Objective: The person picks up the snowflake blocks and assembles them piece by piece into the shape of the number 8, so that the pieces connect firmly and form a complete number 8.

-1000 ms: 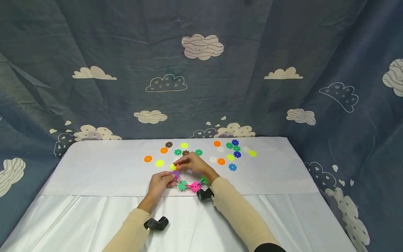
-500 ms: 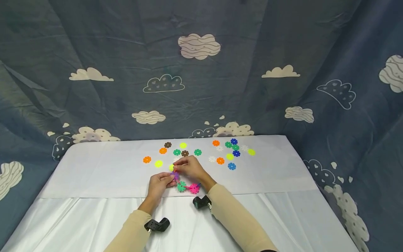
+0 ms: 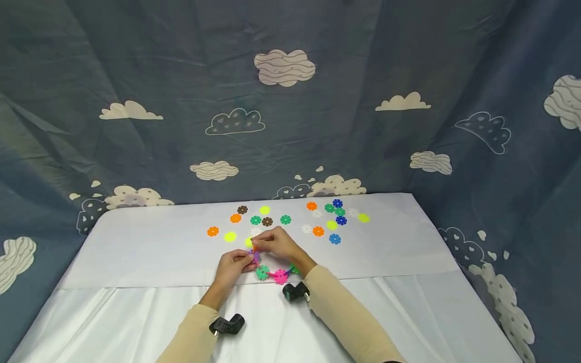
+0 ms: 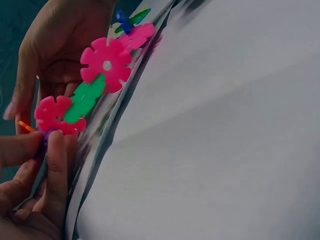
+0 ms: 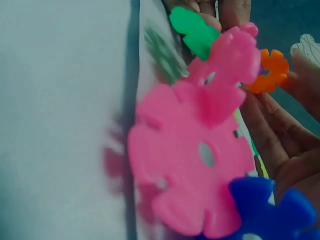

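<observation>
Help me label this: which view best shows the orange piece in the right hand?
The right wrist view: the orange piece shows largest there, its notched outline visible. The left wrist view shows it nearly edge-on, a thin strip; the head view, only a small orange bit at the right hand.

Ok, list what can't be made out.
Left wrist view: most of the purple disc, hidden by the left hand.
Right wrist view: lower part of the blue disc, cut off by the bottom edge.
Head view: edge detail of the yellow discs, too small to make out.
</observation>
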Demonstrator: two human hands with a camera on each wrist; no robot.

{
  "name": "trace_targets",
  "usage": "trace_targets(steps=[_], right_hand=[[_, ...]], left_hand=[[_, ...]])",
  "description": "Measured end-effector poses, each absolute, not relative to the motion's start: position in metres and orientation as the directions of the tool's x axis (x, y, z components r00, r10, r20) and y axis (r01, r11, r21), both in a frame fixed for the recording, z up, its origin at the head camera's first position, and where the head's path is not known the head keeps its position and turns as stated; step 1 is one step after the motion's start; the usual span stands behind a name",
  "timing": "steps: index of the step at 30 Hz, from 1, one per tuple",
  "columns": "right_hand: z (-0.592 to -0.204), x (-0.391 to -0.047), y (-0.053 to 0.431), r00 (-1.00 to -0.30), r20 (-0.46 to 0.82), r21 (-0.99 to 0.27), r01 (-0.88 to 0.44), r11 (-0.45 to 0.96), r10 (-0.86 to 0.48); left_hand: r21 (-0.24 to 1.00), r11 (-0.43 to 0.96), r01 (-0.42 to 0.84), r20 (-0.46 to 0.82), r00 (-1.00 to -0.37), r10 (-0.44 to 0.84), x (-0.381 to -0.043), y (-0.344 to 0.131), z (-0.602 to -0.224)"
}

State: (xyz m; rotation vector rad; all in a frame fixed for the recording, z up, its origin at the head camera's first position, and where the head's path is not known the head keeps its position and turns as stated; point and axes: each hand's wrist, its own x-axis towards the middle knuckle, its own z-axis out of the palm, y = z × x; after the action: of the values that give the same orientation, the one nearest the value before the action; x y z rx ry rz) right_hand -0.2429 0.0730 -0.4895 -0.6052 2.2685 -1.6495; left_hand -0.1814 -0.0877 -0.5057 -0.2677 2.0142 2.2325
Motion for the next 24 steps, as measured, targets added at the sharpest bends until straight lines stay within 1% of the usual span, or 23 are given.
trace_targets(steps=[5,9,13,15,16,19,22,24], right_hand=[[-0.487,-0.240,0.067,-0.853,0.071,-0.935,-0.237,0.262,-0.517],[-0.471,-0.232,0.067,-0.837,0.050,-0.939,-0.225,0.259,-0.544],[-0.470,-0.232,0.068,-0.836,0.035,-0.936,-0.219,0.276,-0.547],[-0.478,-0.237,0.069,-0.849,0.035,-0.933,-0.217,0.287,-0.527],[-0.483,-0.241,0.071,-0.860,0.031,-0.932,-0.209,0.295,-0.510],[-0.480,-0.246,0.088,-0.904,0.030,-0.921,-0.191,0.341,-0.426],[-0.479,-0.252,0.116,-0.960,0.035,-0.876,-0.164,0.454,-0.279],[-0.482,-0.256,0.136,-0.982,0.055,-0.827,-0.146,0.544,-0.179]], left_hand=[[0.977,-0.065,-0.202,-0.202,-0.979,0.016,-0.181,-0.094,-0.505],[0.977,-0.027,-0.210,-0.209,-0.977,0.043,-0.182,-0.093,-0.503],[0.976,0.027,-0.216,-0.217,-0.976,0.032,-0.183,-0.092,-0.503],[0.974,0.036,-0.223,-0.224,-0.974,0.015,-0.183,-0.091,-0.503],[0.973,0.041,-0.227,-0.228,-0.974,0.006,-0.183,-0.091,-0.504],[0.971,0.040,-0.234,-0.235,-0.972,0.002,-0.183,-0.090,-0.506],[0.972,0.033,-0.233,-0.233,-0.972,0.021,-0.182,-0.091,-0.506],[0.975,0.034,-0.220,-0.221,-0.975,0.028,-0.182,-0.092,-0.505]])
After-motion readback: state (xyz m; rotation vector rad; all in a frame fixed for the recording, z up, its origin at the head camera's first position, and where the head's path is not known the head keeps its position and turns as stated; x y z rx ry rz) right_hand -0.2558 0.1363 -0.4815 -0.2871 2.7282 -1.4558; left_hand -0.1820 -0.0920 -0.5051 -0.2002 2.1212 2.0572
